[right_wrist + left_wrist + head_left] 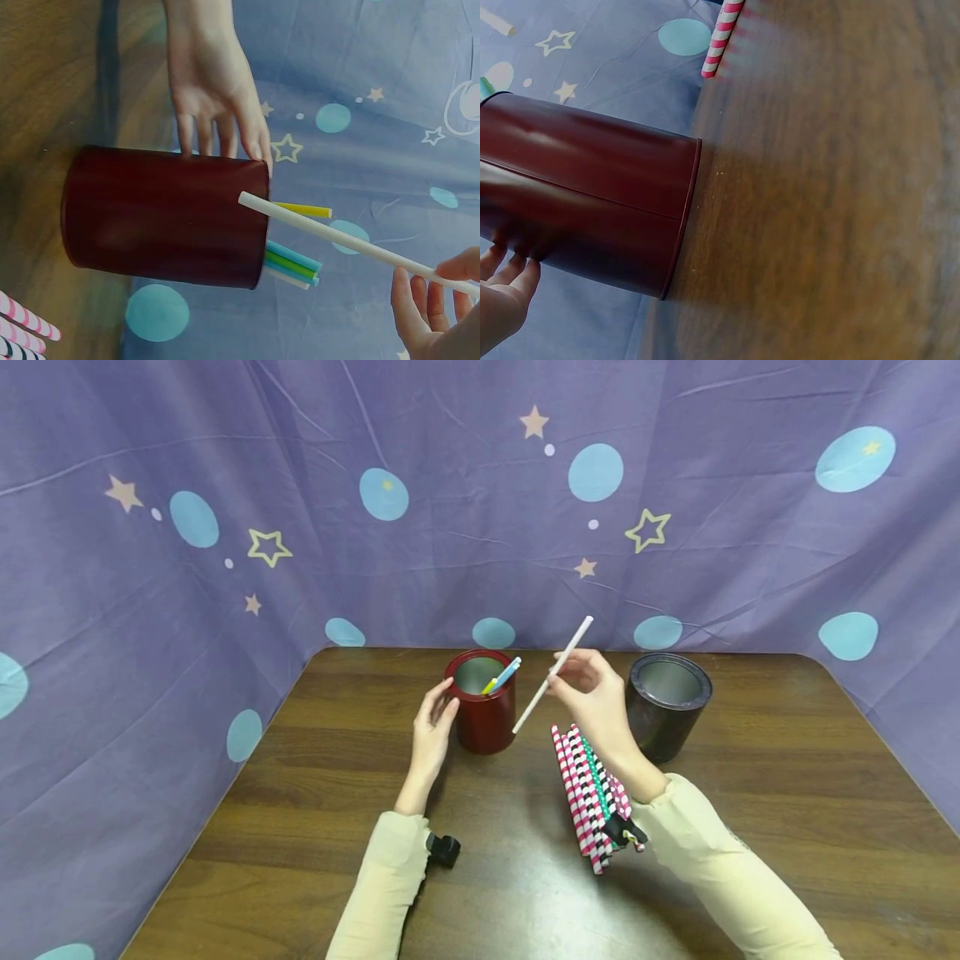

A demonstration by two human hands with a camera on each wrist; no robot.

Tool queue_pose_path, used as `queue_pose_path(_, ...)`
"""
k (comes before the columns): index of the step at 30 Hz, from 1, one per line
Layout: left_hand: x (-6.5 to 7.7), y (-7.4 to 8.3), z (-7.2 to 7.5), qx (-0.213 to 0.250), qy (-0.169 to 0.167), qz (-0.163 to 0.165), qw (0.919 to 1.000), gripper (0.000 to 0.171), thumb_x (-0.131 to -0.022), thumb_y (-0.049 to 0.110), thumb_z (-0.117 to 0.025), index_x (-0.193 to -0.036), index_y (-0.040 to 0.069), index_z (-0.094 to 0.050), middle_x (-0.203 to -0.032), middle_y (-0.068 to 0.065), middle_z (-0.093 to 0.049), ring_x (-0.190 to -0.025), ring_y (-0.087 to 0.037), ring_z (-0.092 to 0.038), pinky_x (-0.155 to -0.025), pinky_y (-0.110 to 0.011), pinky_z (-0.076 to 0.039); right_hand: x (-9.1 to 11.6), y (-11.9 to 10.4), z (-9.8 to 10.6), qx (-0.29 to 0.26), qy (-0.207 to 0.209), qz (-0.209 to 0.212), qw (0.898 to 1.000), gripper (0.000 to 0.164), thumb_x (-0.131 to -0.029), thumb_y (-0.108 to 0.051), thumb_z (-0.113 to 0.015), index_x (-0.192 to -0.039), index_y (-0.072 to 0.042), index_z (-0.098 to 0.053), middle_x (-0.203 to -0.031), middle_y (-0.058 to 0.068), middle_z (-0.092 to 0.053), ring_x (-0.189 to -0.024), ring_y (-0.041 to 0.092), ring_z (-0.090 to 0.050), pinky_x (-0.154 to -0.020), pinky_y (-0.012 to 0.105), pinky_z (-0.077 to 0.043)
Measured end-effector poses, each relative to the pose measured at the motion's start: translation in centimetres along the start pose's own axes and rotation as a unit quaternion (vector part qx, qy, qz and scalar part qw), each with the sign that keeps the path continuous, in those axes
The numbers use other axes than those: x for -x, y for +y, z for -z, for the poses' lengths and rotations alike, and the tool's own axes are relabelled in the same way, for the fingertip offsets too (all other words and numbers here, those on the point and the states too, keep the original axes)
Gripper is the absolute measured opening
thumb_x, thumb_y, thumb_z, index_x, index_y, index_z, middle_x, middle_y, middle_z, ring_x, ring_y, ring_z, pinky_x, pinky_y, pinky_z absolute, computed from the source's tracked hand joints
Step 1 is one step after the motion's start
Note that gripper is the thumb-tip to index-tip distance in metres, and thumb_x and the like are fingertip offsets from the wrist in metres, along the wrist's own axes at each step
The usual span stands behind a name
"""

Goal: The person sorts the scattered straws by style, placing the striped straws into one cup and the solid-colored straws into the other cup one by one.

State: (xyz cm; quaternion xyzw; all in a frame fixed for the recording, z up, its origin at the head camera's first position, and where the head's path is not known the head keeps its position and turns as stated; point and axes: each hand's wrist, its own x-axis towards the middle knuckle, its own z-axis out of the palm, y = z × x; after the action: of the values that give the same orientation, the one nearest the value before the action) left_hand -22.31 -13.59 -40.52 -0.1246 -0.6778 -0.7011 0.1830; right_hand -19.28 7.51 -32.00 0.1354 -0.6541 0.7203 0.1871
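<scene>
The wood-grain surface (pixel 300 752) carries a red canister (pixel 483 725), patterned straws (pixel 576 783) to its right, and a black canister (pixel 658 728) farther right.

The counter (pixel 300 793) and the curtain (pixel 450 568) behind it are viewed forward and down from the head, at the widest range. From the left and right wrists, the red canister (pixel 165 217) is faced close up, in sideways-turned pictures; it is shared by all three views.
</scene>
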Motion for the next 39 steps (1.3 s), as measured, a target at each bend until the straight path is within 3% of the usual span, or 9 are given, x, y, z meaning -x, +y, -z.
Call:
queue_pose_path(9,0.0,0.1,0.0,0.001,0.000,0.003,1.0000,0.035,-0.088,-0.003,-0.048,-0.122,-0.009,-0.043,-0.127,-0.025,-0.043,-0.120,-0.029,-0.038,-0.101,-0.030,-0.033,-1.4,-0.8,-0.4,-0.045,0.027,0.035,0.998,0.024,-0.075,0.016,-0.057,-0.093,0.001,-0.053,-0.080,-0.007,-0.062,-0.076,0.009,-0.059,-0.071,0.034,-0.053)
queue_pose_path(16,0.1,0.2,0.0,0.003,0.001,0.000,1.0000,0.035,-0.088,-0.003,-0.048,-0.122,-0.009,-0.044,-0.127,-0.025,-0.043,-0.120,-0.030,-0.038,-0.101,-0.029,-0.033,-2.1,-0.4,-0.9,-0.037,0.039,0.057,0.997,0.021,-0.075,0.014,-0.058,-0.095,0.009,-0.052,-0.079,-0.003,-0.062,-0.074,0.008,-0.058,-0.069,0.027,-0.053)
queue_pose_path(25,0.0,0.1,0.0,0.005,0.000,-0.004,1.0000,0.035,-0.088,-0.004,-0.048,-0.122,-0.010,-0.043,-0.126,-0.025,-0.043,-0.120,-0.030,-0.039,-0.100,-0.029,-0.034,-2.7,0.3,-1.6,-0.039,0.043,0.061,0.996,0.024,-0.075,0.014,-0.058,-0.098,0.017,-0.049,-0.080,-0.007,-0.061,-0.075,0.007,-0.058,-0.070,0.022,-0.052)
queue_pose_path(39,0.0,0.2,0.0,0.005,-0.002,-0.006,1.0000,0.035,-0.088,-0.004,-0.047,-0.122,-0.010,-0.043,-0.127,-0.026,-0.042,-0.120,-0.031,-0.038,-0.100,-0.028,-0.034,-2.9,1.6,-2.8,-0.033,0.034,0.052,0.998,0.023,-0.074,0.014,-0.059,-0.096,0.016,-0.050,-0.081,-0.007,-0.061,-0.076,0.006,-0.059,-0.070,0.020,-0.051)
